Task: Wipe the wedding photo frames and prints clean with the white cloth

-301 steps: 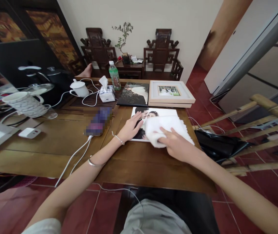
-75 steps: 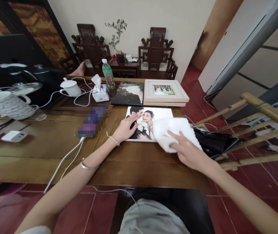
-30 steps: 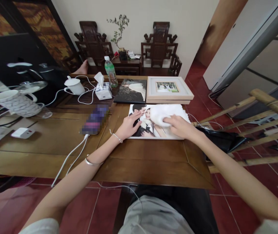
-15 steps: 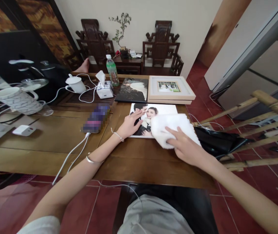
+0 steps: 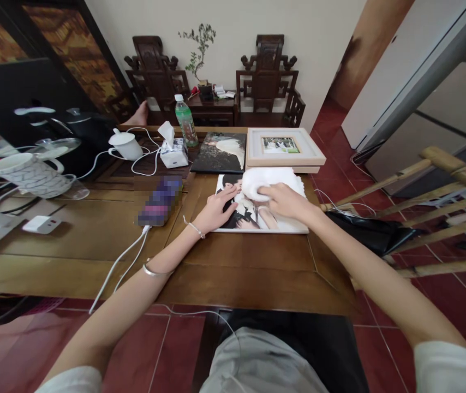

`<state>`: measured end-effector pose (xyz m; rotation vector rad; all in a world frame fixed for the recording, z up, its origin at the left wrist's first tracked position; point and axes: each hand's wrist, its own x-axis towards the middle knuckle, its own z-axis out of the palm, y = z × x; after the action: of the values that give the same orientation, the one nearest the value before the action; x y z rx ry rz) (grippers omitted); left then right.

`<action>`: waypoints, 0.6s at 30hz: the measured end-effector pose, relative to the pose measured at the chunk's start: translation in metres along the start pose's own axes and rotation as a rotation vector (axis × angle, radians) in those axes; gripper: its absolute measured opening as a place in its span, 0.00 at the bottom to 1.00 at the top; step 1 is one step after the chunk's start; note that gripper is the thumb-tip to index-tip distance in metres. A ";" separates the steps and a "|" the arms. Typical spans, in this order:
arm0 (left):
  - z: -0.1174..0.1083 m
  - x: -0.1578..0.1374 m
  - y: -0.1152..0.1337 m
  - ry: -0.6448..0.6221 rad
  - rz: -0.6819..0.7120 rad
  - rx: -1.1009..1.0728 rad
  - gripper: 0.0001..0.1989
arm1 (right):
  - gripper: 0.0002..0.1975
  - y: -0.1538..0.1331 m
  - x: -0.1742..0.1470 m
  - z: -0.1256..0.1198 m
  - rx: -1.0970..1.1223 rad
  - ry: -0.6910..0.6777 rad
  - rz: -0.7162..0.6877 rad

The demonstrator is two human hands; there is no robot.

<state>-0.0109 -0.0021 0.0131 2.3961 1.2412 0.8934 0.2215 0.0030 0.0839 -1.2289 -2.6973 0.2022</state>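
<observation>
A white-edged photo panel (image 5: 245, 213) with a picture of two people lies flat on the wooden table. On its left part rests my left hand (image 5: 219, 208), fingers stretched out and apart, holding nothing. My right hand (image 5: 284, 199) grips a white fluffy cloth (image 5: 274, 180) and presses it onto the upper right of the panel. The cloth covers part of the picture, and some of the right fingers are hidden in it. Just behind the panel lie a dark photo panel (image 5: 222, 152) and a light wooden photo frame (image 5: 286, 147), stacked on another pale piece.
Left of the panel lies a phone (image 5: 161, 202) on a charging cable. Farther back are a tissue box (image 5: 174, 154), a green-labelled bottle (image 5: 186, 120), a lidded cup (image 5: 125, 144) and a patterned mug (image 5: 32, 174). A bamboo rack (image 5: 454, 174) stands right of the table.
My right hand has moved the cloth away from me and to the left, from the panel's lower right side to its upper part. My left hand has stayed in place.
</observation>
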 end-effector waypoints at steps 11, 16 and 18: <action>0.003 0.000 0.001 0.035 -0.024 -0.015 0.23 | 0.23 -0.029 -0.028 0.013 -0.045 -0.009 -0.009; 0.003 0.000 0.002 0.026 -0.051 -0.006 0.21 | 0.26 -0.068 -0.088 0.015 -0.006 -0.090 -0.113; 0.002 0.000 0.003 0.034 -0.057 -0.006 0.21 | 0.25 -0.075 -0.098 0.012 0.021 -0.124 -0.135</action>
<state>-0.0077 -0.0036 0.0126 2.3379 1.3108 0.9228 0.2272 -0.1202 0.0766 -1.0567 -2.8631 0.2965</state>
